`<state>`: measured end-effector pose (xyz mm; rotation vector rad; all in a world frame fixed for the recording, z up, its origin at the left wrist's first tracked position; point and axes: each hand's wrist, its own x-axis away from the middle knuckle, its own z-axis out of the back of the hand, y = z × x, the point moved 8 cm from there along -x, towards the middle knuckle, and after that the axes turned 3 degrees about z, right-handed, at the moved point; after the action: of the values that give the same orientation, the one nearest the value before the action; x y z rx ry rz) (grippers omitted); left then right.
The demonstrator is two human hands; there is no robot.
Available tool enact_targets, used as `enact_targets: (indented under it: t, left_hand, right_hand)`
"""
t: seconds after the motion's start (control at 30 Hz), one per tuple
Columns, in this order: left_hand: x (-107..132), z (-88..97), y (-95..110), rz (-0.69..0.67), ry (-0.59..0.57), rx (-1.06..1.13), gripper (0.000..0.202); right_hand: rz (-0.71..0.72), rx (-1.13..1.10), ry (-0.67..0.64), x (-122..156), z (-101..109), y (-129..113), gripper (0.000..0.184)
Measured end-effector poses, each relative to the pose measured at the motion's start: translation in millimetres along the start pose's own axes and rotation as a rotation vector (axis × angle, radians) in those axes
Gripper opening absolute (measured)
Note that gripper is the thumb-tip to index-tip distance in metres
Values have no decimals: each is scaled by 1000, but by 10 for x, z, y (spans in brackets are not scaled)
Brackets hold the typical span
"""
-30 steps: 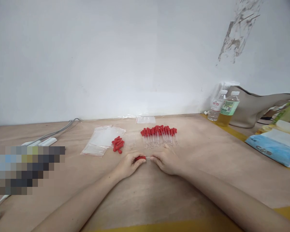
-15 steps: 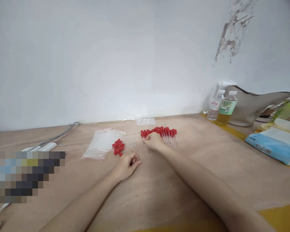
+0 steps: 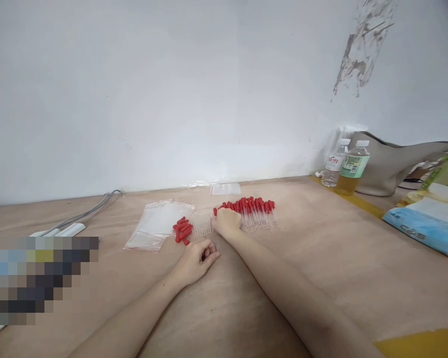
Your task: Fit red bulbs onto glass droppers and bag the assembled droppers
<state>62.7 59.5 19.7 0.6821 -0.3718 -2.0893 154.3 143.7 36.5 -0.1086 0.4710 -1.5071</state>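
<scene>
The wall (image 3: 164, 99) closes off the tabletop's (image 3: 332, 258) far edge. A wide lane lies open between the red-topped droppers (image 3: 259, 207) and the tissue pack (image 3: 420, 223) toward the right edge. Toward the left edge, the right grip (image 3: 227, 222), clear tubes (image 3: 201, 223), red bulbs (image 3: 183, 230) and plastic bags (image 3: 160, 219) form an almost unbroken barrier.

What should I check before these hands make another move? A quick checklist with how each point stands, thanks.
1. Left hand empty: cannot tell; fingers curled, nothing visible in them.
2. Right hand grip: cannot tell; fingertips hidden at the left end of the red-topped droppers.
3. Loose red bulbs near the left hand: ok, heaped just beyond it.
4. Clear tubes laid side by side: ok.
5. Bottles upright and away from both hands: ok.
</scene>
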Motion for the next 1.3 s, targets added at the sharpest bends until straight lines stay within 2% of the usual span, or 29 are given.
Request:
enact_targets:
  t: [0.1, 0.23, 0.3, 0.4, 0.53, 0.67, 0.8, 0.97, 1.07, 1.13, 1.3]
  left_hand:
    - [-9, 113, -17, 8, 111, -74, 18]
    - [-15, 527, -191, 99, 410, -295, 18]
    - [-23, 711, -332, 153, 495, -389, 16]
    - [-75, 818, -563, 212, 465, -465, 22]
    - [-139, 772, -787, 298, 355, -508, 27]
    - [-191, 697, -826, 334, 270, -504, 28]
    - [-226, 683, -798, 337, 242, -480, 25]
    - [-239, 701, -809, 338, 264, -427, 20]
    - [-237, 694, -804, 310, 281, -410, 17]
    - [-237, 694, -778, 270, 302, -417, 16]
    - [-225, 752, -676, 189, 387, -395, 13]
  right_hand:
    - [15, 5, -16, 16, 1, -96, 28]
    - [1, 5, -81, -9, -49, -206, 26]
    - [-13, 2, -121, -41, -81, -234, 26]
    - [-32, -3, -174, -96, -123, -244, 27]
    - [-51, -8, -221, -136, -146, -217, 28]
    - [-40, -13, -229, -119, -101, -189, 29]
    - [20, -34, -206, -23, 40, -159, 25]
    - [166, -88, -166, 318, 255, 70, 26]
    - [302, -171, -12, 603, 413, 313, 22]
    - [332, -210, 69, 782, 463, 523, 18]
    - [445, -357, 157, 1079, 515, 787, 9]
